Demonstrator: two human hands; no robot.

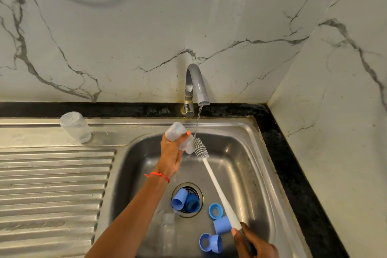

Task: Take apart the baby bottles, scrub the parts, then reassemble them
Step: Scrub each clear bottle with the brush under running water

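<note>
My left hand point(170, 154) grips a clear baby bottle point(179, 135) above the sink basin, its mouth tilted down to the right. My right hand point(254, 242) holds the white handle of a bottle brush point(211, 176); its grey bristle head point(200, 149) sits just outside the bottle's mouth, under a thin stream from the tap point(196, 86). On the basin floor lie blue caps point(179, 199) over the drain, a blue ring point(214, 211), more blue parts point(210, 243) and another clear bottle point(168, 230) on its side.
A second clear bottle point(75, 126) stands upside down on the ribbed steel drainboard point(52, 184) at the left. The steel sink point(247, 165) is bordered by a black counter edge point(293, 163) and marble walls behind and at the right.
</note>
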